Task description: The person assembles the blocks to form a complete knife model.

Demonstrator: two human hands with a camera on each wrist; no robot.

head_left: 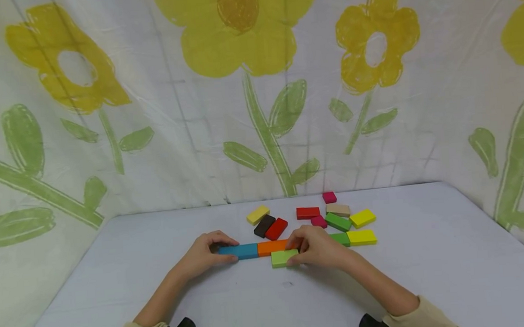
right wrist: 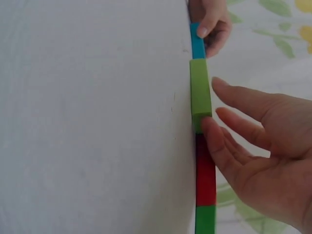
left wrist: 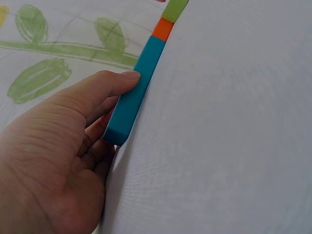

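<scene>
A row of coloured wooden blocks runs across the table. At its left end, my left hand (head_left: 200, 257) grips a blue block (head_left: 245, 251), with the thumb (left wrist: 127, 77) on its near side. An orange block (head_left: 270, 247) adjoins it to the right. In front of the orange one lies a light green block (head_left: 282, 259). My right hand (head_left: 318, 247) reaches over the row, its thumb touching the light green block's right end and its other fingers apart from it. Further right come a red block (right wrist: 205, 170), hidden by the hand in the head view, a green block (head_left: 340, 239) and a yellow block (head_left: 362, 237).
Behind the row lie loose blocks: a pale yellow one (head_left: 258, 214), a dark brown one (head_left: 264, 226), red ones (head_left: 307, 212), pink ones (head_left: 329, 197), a tan one (head_left: 338, 209), a green one (head_left: 338, 222) and a bright yellow one (head_left: 363, 218). A flowered curtain (head_left: 188, 138) hangs behind the white table (head_left: 234, 305).
</scene>
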